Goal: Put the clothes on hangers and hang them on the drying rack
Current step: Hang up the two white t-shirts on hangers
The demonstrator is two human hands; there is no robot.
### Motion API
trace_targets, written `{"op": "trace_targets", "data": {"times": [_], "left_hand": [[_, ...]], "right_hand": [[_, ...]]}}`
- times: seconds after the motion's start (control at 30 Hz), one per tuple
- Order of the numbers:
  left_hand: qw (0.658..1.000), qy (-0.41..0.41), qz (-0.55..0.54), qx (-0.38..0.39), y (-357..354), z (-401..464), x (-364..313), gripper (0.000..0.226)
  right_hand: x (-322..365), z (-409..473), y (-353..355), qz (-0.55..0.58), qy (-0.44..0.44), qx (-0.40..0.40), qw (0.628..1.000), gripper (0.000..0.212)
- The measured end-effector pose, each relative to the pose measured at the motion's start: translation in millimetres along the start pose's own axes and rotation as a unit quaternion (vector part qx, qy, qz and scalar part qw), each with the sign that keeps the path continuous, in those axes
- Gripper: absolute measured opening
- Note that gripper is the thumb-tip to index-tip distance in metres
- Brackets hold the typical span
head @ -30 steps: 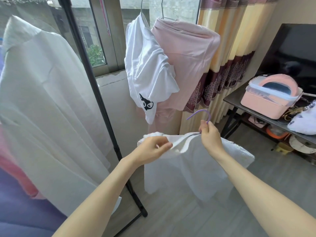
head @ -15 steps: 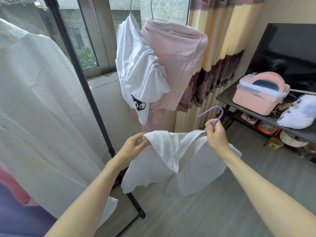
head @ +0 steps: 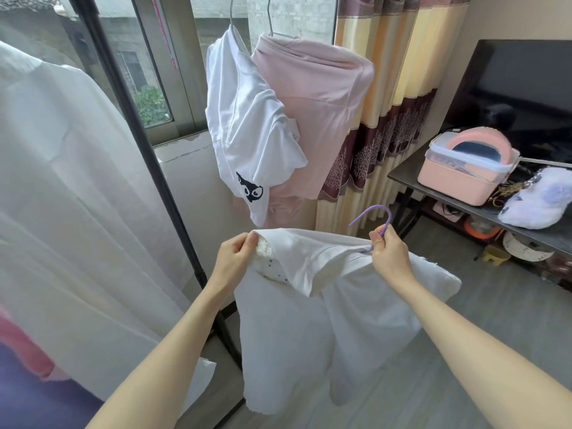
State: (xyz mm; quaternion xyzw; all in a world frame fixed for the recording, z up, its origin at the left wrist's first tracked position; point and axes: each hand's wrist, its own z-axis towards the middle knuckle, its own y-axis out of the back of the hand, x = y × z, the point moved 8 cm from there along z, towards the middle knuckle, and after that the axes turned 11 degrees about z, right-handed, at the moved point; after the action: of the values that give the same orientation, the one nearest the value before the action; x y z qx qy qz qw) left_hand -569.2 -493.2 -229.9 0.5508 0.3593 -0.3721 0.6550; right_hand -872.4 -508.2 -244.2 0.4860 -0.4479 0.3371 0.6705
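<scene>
A white top (head: 309, 305) hangs in front of the person, limp and creased, its neckline turned over to show a speckled inner lining, its hem loose above the floor. The left hand (head: 235, 258) pinches the shoulder edge. The right hand (head: 388, 252) has its fingers curled round the neck of a purple hanger (head: 376, 216) inside the top. The black drying rack (head: 148, 168) stands just left.

four hung garments (head: 312, 113), one held garment (head: 309, 320), one purple hanger (head: 376, 213)
</scene>
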Motion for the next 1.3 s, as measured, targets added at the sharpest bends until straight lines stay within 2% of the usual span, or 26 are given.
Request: {"op": "trace_targets", "data": {"times": [0.1,0.17,0.23,0.33,0.4,0.47,0.5,0.57,0.63,0.7,0.77,0.8,0.87,0.93,1.0,1.07,1.17,1.23,1.3], "left_hand": [[0.996,-0.013,0.024,0.083,-13.9,0.4,-3.4,0.041],[0.987,-0.001,0.072,0.143,-20.9,-1.9,3.0,0.026],[0.986,-0.002,0.109,0.129,-17.8,-1.3,9.5,0.01],[0.989,-0.036,0.141,0.014,-3.8,1.2,9.0,0.016],[0.974,-0.074,0.213,-0.019,-3.0,1.3,0.2,0.04],[0.942,-0.127,0.309,-0.002,-12.9,1.1,-13.7,0.063],[0.925,-0.151,0.348,0.018,-21.3,1.7,-20.1,0.068],[0.891,-0.199,0.406,0.045,-40.7,1.5,-32.2,0.068],[0.878,-0.222,0.422,0.039,-55.4,1.2,-42.9,0.051],[0.898,-0.215,0.384,-0.004,-56.8,2.4,-52.1,0.03],[0.913,-0.187,0.36,-0.043,-52.0,3.1,-54.9,0.025],[0.921,-0.162,0.351,-0.049,-50.0,3.8,-53.8,0.024],[0.933,-0.103,0.342,-0.048,-46.0,4.9,-46.5,0.025],[0.935,-0.061,0.348,-0.045,-43.1,6.3,-41.0,0.024],[0.933,-0.039,0.355,-0.035,-44.6,7.5,-40.0,0.023],[0.934,-0.023,0.356,-0.02,-47.0,6.7,-38.7,0.027],[0.94,-0.005,0.341,-0.01,-46.7,3.6,-34.1,0.026],[0.944,0.011,0.328,-0.015,-42.2,1.7,-27.4,0.024],[0.946,0.027,0.323,-0.03,-32.8,2.0,-18.4,0.024]], "right_hand": [[2.2,11.1,12.0,0.06,-0.021,-0.046,0.997,0.019],[8.0,17.1,17.9,0.111,-0.019,-0.062,0.992,0.025],[14.4,18.1,17.3,0.129,-0.012,-0.061,0.99,0.029],[24.9,15.2,7.1,0.13,0.005,-0.038,0.991,0.029],[34.6,13.4,0.1,0.12,0.024,-0.016,0.992,0.029],[43.8,12.0,-5.8,0.111,0.045,0.007,0.993,0.029],[49.1,10.9,-8.8,0.106,0.053,0.018,0.993,0.029],[60.7,8.2,-15.9,0.106,0.068,0.036,0.991,0.026],[71.6,5.3,-21.5,0.115,0.082,0.046,0.989,0.02],[79.6,2.1,-25.0,0.109,0.097,0.054,0.988,0.014],[80.8,-2.6,-23.4,0.097,0.118,0.049,0.987,0.006],[76.9,-5.4,-19.4,0.079,0.13,0.033,0.988,0.007],[61.1,-13.4,-8.2,0.023,0.13,-0.022,0.991,0.023],[37.5,-18.7,-5.7,-0.009,0.068,-0.048,0.996,0.031],[11.2,-18.3,-24.4,-0.003,-0.055,0.023,0.998,0.038],[-0.3,-17.4,-44.1,0.018,-0.122,0.083,0.989,0.04],[1.6,-11.1,-55.0,0.01,-0.118,0.086,0.989,0.038],[2.4,-6.6,-54.8,-0.008,-0.108,0.074,0.991,0.028],[-3.1,-0.2,-39.7,-0.001,-0.121,0.026,0.992,0.013]]}}
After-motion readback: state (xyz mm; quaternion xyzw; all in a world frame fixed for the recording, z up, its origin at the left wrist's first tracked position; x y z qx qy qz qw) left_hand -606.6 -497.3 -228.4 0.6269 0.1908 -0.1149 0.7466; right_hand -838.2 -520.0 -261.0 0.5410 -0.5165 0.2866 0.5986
